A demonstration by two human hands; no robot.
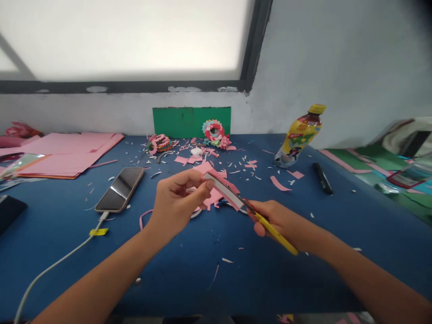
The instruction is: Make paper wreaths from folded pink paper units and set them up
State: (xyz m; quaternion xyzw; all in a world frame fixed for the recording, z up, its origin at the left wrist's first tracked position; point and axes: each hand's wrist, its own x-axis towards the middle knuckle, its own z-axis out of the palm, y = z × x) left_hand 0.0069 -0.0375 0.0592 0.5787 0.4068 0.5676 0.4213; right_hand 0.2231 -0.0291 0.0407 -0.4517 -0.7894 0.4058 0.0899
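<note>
Between thumb and fingers, my left hand (180, 195) pinches the upper left end of a narrow strip of pink paper (225, 191) with a white face. My right hand (275, 220) grips yellow-handled scissors (275, 234), whose dark blades lie along the strip's upper edge. How far the blades are apart is hard to see. Behind and below the strip, more pink paper pieces (216, 198) lie on the blue table (189, 274).
Left are a phone (119, 189) with a white cable (64, 261) and stacked pink sheets (77, 153). Paper scraps surround rosette-like paper rings (213, 131) near a green board (192, 119). A yellow-labelled bottle (299, 137) leans right, beside a black marker (322, 178).
</note>
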